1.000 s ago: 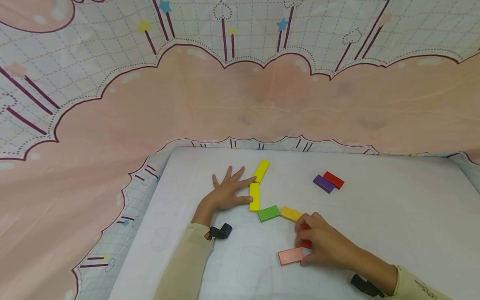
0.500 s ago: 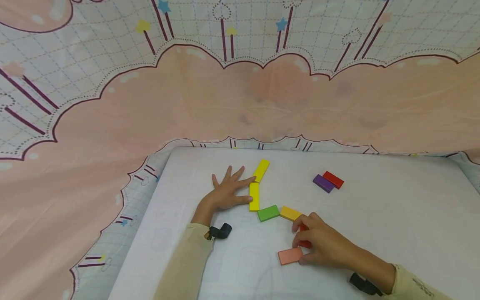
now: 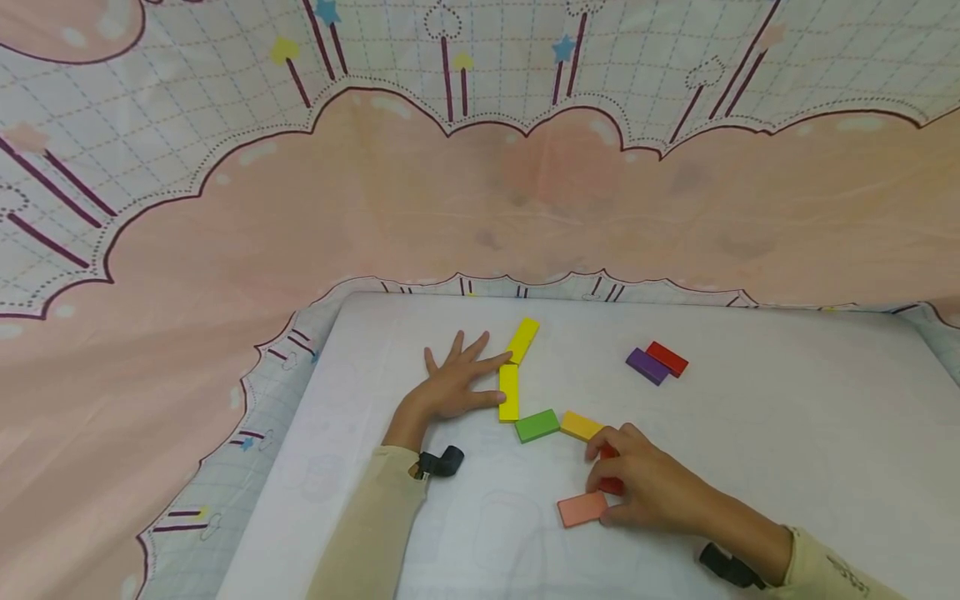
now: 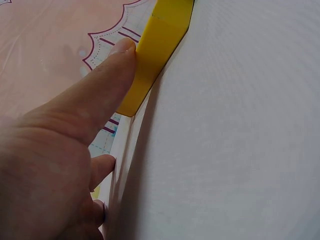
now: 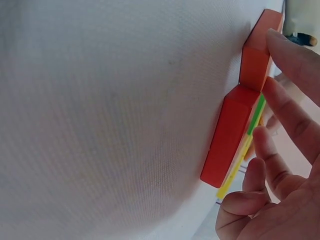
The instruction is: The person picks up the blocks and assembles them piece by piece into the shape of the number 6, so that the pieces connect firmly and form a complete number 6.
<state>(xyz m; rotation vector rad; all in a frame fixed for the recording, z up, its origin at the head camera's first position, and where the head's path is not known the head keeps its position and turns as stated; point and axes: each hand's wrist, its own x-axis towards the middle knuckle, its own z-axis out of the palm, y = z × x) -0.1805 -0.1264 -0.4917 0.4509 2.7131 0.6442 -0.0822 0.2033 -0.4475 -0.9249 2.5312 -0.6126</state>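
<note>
My left hand lies with fingers spread beside two yellow blocks. Its thumb touches the side of the nearer yellow block, and the index fingertip is at the farther one. With thumb and index finger my right hand pinches the right end of a salmon-pink block. In the right wrist view the thumb lies on that pink block, which meets the end of a red block. The red block is partly hidden behind my right fingers in the head view.
A green block and an orange-yellow block continue the bent line between the yellow and red blocks. Farther right, a purple block and another red block lie side by side. A patterned cloth hangs behind the white tabletop.
The right hand has shifted very slightly left over the red and pink blocks. The left hand and the other blocks stay in place.
</note>
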